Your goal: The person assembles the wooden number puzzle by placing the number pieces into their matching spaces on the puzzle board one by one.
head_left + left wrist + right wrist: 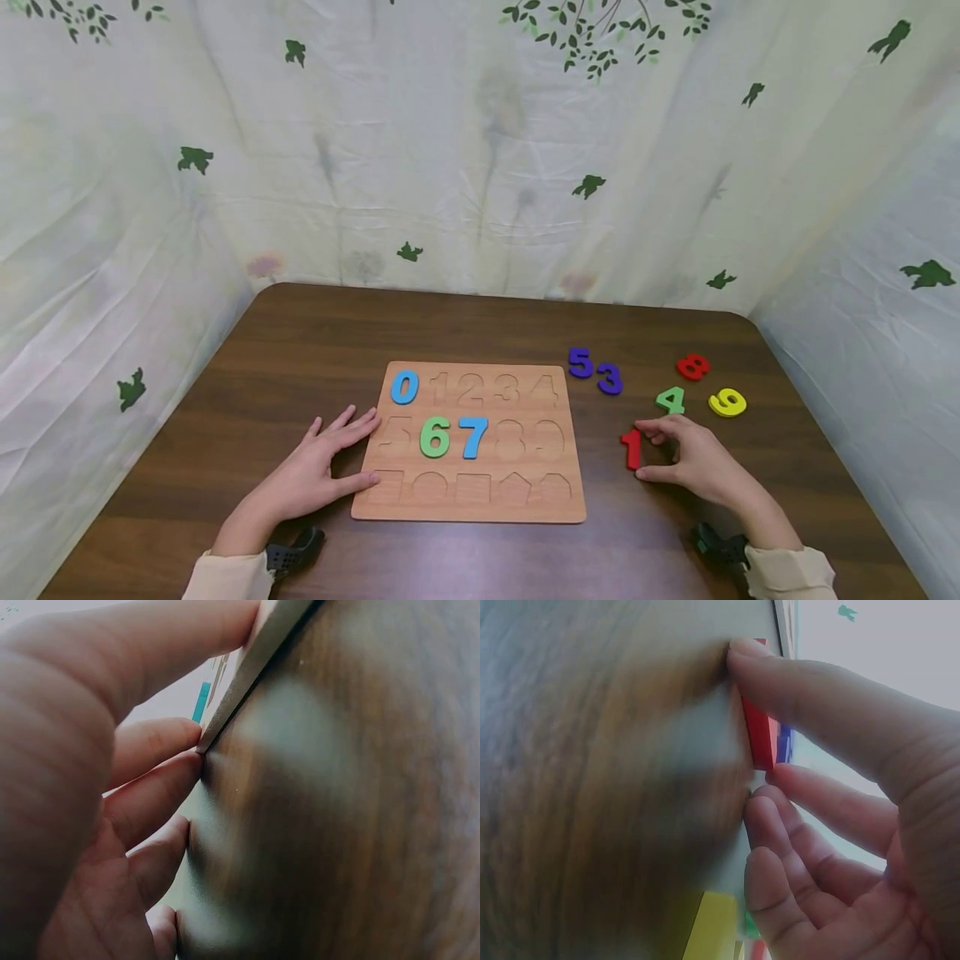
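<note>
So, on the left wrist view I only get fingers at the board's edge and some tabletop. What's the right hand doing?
Observer: The right hand is pinching the red 1.
Operator: Anything in that piece's place yet?
Observer: No, the 1-shaped slot in the top row of the board holds no piece.
Operator: And which other loose piece lies nearest that hand?
Observer: The green 4, just beyond it.
</note>
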A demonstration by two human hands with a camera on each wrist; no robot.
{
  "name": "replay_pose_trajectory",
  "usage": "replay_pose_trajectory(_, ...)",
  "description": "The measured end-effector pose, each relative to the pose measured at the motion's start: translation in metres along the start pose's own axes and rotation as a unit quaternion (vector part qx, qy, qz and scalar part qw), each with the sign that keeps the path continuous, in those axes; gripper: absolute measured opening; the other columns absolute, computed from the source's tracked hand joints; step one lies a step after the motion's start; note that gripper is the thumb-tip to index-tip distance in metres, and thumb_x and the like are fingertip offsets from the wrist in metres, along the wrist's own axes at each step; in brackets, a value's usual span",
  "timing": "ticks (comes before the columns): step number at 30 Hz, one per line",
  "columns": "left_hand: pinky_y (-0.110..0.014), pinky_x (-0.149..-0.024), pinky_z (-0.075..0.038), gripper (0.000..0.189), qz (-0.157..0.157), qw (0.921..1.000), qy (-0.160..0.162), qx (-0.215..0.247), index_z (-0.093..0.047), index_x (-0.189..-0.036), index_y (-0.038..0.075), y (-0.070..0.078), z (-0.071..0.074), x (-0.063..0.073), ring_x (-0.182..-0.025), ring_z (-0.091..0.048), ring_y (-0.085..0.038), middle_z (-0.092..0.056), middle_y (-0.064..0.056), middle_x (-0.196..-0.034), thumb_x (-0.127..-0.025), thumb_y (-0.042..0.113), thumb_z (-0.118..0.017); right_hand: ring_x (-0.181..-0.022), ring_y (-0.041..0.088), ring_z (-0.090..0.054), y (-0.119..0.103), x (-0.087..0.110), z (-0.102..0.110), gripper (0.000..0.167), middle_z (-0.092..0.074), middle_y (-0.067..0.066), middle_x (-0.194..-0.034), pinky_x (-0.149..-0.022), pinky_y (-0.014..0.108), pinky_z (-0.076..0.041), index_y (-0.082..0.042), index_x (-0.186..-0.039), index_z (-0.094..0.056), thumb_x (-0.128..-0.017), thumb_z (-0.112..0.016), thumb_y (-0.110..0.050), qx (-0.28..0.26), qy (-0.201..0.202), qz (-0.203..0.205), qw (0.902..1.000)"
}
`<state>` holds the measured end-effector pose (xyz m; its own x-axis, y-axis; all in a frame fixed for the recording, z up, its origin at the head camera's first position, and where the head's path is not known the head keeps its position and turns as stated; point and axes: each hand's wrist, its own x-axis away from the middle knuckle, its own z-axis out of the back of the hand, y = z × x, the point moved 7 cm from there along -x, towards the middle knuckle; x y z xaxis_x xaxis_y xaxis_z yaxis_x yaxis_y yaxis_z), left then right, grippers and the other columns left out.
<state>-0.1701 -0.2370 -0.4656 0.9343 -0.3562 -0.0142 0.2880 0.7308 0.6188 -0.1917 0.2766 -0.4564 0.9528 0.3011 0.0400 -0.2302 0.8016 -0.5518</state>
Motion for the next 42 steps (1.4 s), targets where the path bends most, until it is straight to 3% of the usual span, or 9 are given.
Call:
replay_pose_trajectory(8, -0.082, -0.125, -0.008, 0.085, -0.001, 1.0000, -0.001, 0.002, -0.054, -0.160, 0.014, -0.002, -0.002, -0.001, -0.162, -0.027, -0.050, -0.049, -0.012, -0.168, -0.090, 0.050, -0.085, -0.090, 0.009, -0.058, -0.004, -0.004, -0.003, 0.069, -0.071, 0.003, -0.108, -0.065, 0.022, -0.050, -0.003, -0.135, -0.072, -0.078, -0.098, -0.035, -0.005, -0.006, -0.003, 1.0000)
replay_pose_trajectory(18, -0.082, -0.125, -0.008, 0.084, -0.002, 1.0000, -0.002, 0.006, -0.054, -0.159, 0.015, -0.002, 0.000, 0.002, -0.162, -0.027, -0.051, -0.049, -0.011, -0.167, -0.090, 0.050, -0.085, -0.093, 0.012, -0.060, -0.011, -0.014, -0.004, 0.062, -0.070, 0.000, -0.105, -0.066, 0.022, -0.051, -0.006, -0.128, -0.075, -0.079, -0.097, -0.037, 0.001, -0.003, 0.007, 1.0000)
replay_pose_trajectory(27, -0.078, -0.127, -0.005, 0.109, -0.006, 0.9992, -0.021, 0.035, -0.052, -0.162, 0.020, -0.008, -0.002, 0.005, -0.164, -0.022, -0.051, -0.045, -0.008, -0.171, -0.070, 0.059, -0.096, -0.092, 0.015, -0.062, -0.033, -0.045, -0.006, 0.062, -0.069, 0.008, -0.114, -0.069, 0.024, -0.052, -0.007, -0.130, -0.075, -0.081, -0.096, -0.038, 0.013, -0.006, 0.026, 0.9996)
replay_pose_trajectory(34, -0.078, -0.128, -0.004, 0.111, -0.006, 0.9989, -0.025, 0.040, -0.052, -0.162, 0.019, -0.007, -0.003, 0.004, -0.164, -0.021, -0.051, -0.044, -0.010, -0.171, -0.069, 0.058, -0.097, -0.092, 0.016, -0.062, -0.057, -0.070, -0.012, 0.061, -0.068, 0.008, -0.114, -0.070, 0.025, -0.054, -0.006, -0.131, -0.074, -0.082, -0.095, -0.036, 0.012, -0.014, 0.053, 0.9984)
replay_pose_trajectory(42, -0.079, -0.127, -0.004, 0.111, -0.003, 0.9989, -0.026, 0.039, -0.052, -0.161, 0.018, -0.007, -0.002, 0.004, -0.164, -0.021, -0.051, -0.044, -0.010, -0.171, -0.068, 0.059, -0.097, -0.103, 0.023, -0.066, -0.081, -0.092, -0.022, 0.064, -0.068, 0.012, -0.121, -0.074, 0.027, -0.056, -0.003, -0.133, -0.073, -0.083, -0.094, -0.039, 0.005, -0.031, 0.072, 0.9970)
